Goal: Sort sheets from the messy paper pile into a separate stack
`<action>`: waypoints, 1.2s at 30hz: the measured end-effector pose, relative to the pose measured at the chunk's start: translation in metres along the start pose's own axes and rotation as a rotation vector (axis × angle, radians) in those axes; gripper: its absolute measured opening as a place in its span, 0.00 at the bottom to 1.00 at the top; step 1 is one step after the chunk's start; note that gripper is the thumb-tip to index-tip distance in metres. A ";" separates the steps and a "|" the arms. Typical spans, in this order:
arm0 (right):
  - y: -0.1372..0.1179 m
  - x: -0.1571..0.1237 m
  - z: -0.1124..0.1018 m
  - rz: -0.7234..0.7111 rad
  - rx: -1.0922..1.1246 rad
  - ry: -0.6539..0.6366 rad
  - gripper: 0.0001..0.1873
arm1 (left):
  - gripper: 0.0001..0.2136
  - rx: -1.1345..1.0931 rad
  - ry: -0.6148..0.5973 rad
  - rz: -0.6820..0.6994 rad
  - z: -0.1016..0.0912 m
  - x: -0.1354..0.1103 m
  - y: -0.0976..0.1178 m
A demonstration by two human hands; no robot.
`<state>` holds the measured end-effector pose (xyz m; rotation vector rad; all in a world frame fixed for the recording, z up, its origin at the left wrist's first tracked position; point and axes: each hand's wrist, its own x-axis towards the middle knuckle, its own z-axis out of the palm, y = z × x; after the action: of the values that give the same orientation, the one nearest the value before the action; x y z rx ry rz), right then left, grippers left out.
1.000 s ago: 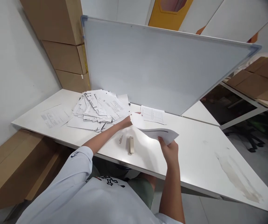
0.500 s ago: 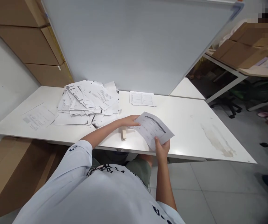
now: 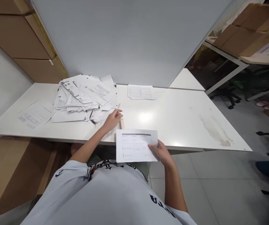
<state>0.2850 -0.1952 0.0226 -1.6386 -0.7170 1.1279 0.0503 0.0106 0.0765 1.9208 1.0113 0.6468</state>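
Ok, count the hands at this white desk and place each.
2: the left hand is by the beige stapler, contact unclear; the right hand holds the printed paper by its right edge, some fingers hidden behind it.

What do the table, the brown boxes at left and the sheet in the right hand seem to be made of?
Table: probably laminated board; smooth, white and glossy, with bright light reflections.
Boxes: most likely cardboard, brown and matte, with flat sides.
Sheet: looks like plain paper, thin and white, with printed lines and a dark band.
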 end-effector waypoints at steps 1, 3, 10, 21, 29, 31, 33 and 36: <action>0.001 -0.001 0.002 0.021 -0.032 -0.009 0.24 | 0.16 0.083 0.018 -0.006 0.002 -0.004 -0.005; 0.004 -0.002 0.004 0.051 -0.084 -0.006 0.23 | 0.17 0.250 -0.016 0.036 0.010 -0.007 -0.009; -0.002 -0.005 -0.009 0.073 -0.070 0.046 0.23 | 0.21 0.592 -0.247 0.057 0.047 0.010 0.003; 0.000 -0.005 -0.012 0.072 0.052 0.053 0.32 | 0.20 0.597 -0.361 0.145 0.049 0.040 -0.005; 0.004 0.001 -0.012 0.019 0.107 -0.002 0.32 | 0.19 0.608 -0.350 0.176 0.052 0.041 -0.009; 0.001 -0.001 -0.014 0.005 0.110 -0.049 0.32 | 0.19 0.609 -0.344 0.183 0.053 0.042 -0.010; -0.001 -0.002 -0.015 0.000 0.122 -0.088 0.32 | 0.19 0.601 -0.334 0.188 0.053 0.043 -0.010; -0.003 -0.003 -0.014 0.003 0.124 -0.110 0.32 | 0.19 0.588 -0.329 0.186 0.053 0.043 -0.010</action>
<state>0.2969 -0.2023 0.0276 -1.4833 -0.7004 1.2474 0.1092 0.0261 0.0435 2.5517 0.8739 0.1143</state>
